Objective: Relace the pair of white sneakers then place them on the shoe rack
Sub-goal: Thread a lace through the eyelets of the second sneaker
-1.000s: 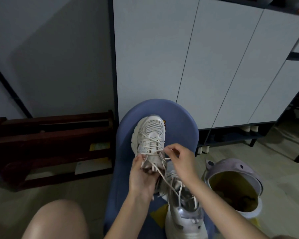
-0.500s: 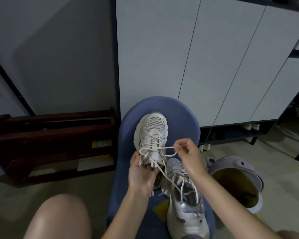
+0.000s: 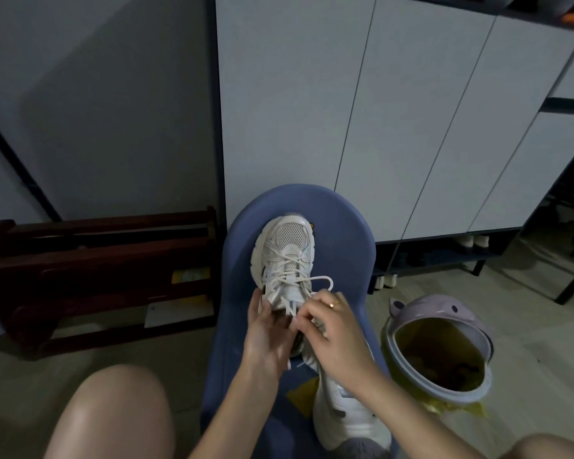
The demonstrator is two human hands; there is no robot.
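Blue chair (image 3: 345, 226); lilac bin (image 3: 444, 313)

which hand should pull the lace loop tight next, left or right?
Probably right. The right hand already pinches the lace beside the loop; the left hand grips the sneaker at its tongue, steadying it.

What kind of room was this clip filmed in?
Probably a home entryway: tall white cabinets with shoes stowed underneath, a dark wooden shoe rack by the wall, and a lined bin on the floor.

Left hand (image 3: 267, 336): forearm raised from bottom edge, fingers curled in a grip. Right hand (image 3: 337, 336): fingers bent, fingertips (image 3: 300, 321) pinching; ring on one finger.
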